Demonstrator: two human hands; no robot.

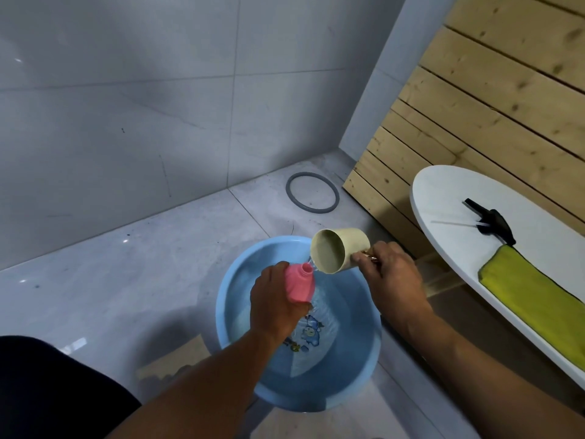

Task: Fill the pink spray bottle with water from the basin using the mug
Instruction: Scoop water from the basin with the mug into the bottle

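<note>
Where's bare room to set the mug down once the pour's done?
Bare patches: white table top between its near-left rim and the black spray head; floor tiles between blue basin and grey ring. Crowded: over the basin, where left hand grips the pink bottle and right hand tips the mug; yellow cloth fills the table's near end.

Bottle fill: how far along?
Done: spray head is off, lying on the white table; mug has been dipped. In hand: left hand holds the pink bottle over the basin, right hand tips the mug, water running at the neck. Left: finish filling; level inside can't be seen.
</note>
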